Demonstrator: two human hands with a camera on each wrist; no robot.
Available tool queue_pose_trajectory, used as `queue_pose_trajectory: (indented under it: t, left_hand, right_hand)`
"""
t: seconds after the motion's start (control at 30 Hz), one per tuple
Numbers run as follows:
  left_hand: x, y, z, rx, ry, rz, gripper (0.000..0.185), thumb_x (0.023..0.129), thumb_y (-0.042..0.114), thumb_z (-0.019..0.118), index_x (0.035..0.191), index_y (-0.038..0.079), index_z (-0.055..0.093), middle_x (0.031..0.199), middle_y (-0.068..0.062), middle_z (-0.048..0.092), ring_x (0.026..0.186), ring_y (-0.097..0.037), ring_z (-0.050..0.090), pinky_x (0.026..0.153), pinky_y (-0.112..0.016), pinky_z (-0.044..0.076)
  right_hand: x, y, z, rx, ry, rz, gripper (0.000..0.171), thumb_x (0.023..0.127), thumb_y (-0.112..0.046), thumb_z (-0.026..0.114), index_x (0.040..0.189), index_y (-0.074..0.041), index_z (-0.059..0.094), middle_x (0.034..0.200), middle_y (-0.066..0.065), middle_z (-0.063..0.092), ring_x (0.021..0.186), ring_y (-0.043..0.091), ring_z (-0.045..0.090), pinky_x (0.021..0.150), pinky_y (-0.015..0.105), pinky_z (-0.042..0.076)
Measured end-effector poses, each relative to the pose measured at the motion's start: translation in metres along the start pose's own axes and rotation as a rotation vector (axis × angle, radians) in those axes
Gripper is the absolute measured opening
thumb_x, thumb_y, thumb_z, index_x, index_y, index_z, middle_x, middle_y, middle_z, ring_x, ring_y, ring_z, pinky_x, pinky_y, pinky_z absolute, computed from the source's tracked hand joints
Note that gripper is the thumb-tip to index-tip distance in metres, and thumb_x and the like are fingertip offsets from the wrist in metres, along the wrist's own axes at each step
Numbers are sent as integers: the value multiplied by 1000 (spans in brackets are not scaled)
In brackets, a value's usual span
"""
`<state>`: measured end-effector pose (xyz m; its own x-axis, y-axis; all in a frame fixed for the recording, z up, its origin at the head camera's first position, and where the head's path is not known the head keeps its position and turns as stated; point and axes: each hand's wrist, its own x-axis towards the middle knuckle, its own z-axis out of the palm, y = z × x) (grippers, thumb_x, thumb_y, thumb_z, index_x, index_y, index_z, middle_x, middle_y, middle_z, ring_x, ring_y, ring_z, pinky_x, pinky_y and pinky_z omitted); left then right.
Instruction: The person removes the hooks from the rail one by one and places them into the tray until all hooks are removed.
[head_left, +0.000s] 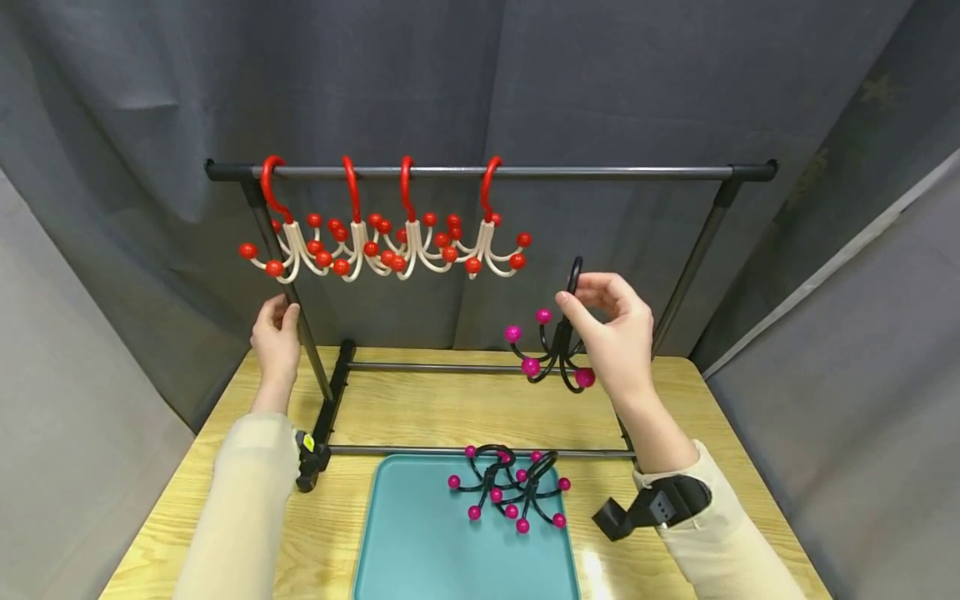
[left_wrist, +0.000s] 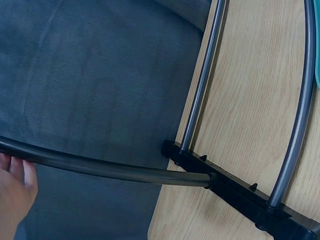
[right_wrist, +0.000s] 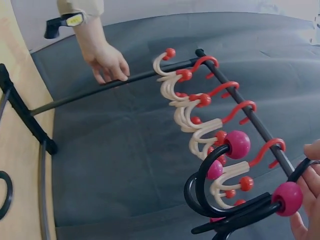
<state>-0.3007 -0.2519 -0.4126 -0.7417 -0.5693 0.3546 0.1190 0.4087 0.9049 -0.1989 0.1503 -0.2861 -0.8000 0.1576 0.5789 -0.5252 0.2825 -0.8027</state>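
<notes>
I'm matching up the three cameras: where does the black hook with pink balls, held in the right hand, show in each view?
Head: black hook with pink balls right of centre, below the rail, pinched by the right hand.
Left wrist: not in it.
Right wrist: lower right, close up.
Shared landmark: the rack's left upright, held by the left hand.

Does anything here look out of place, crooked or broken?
Nothing looks broken or spilled. Four red hooks hang evenly on the top bar. The only untidy spot is on the tray, where black hooks lie tangled in a heap. The right hand holds another black hook.
</notes>
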Motion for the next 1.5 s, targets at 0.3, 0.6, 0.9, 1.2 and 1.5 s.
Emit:
queue_pose_trajectory:
  t: [0.3,0.6,0.9,1.2,1.5]
  left_hand:
    - [0,2,0,9,-2,-8,36,92,30,52,121,9,55,111,-13,59,99,-21,53,83,-32,40]
    - [0,1,0,13,-2,-6,35,92,29,51,121,9,55,110,-12,60,96,-17,52,81,-28,40]
    - [-1,-1,0,9,-7,-6,36,92,30,51,121,9,55,110,-12,59,98,-19,53,81,-29,40]
    - [0,-1,1,5,13,3,34,92,28,53,119,9,57,108,-11,60,93,-14,52,78,-23,38]
    - [-1,0,1,9,-2,-9,37,92,31,51,121,10,55,111,-12,60,97,-18,52,78,-25,39]
  right_hand:
    - [-20,12,9,-37,-108,88,26,80,-24,70,98,-6,64,85,1,63,83,7,58,84,31,37]
    - [-35,24,20,-46,-194,130,25,80,-27,69,98,-10,64,89,5,63,85,9,58,78,29,45]
    - [-47,32,34,-27,-290,166,19,81,-16,69,97,-7,65,89,8,64,85,13,58,71,25,47]
    - [-56,40,46,-43,-378,226,17,81,-13,68,97,-7,65,91,9,65,89,20,58,84,42,41]
    - [-68,54,56,-39,-417,225,19,81,-17,68,99,-11,66,90,2,65,86,15,58,74,33,43]
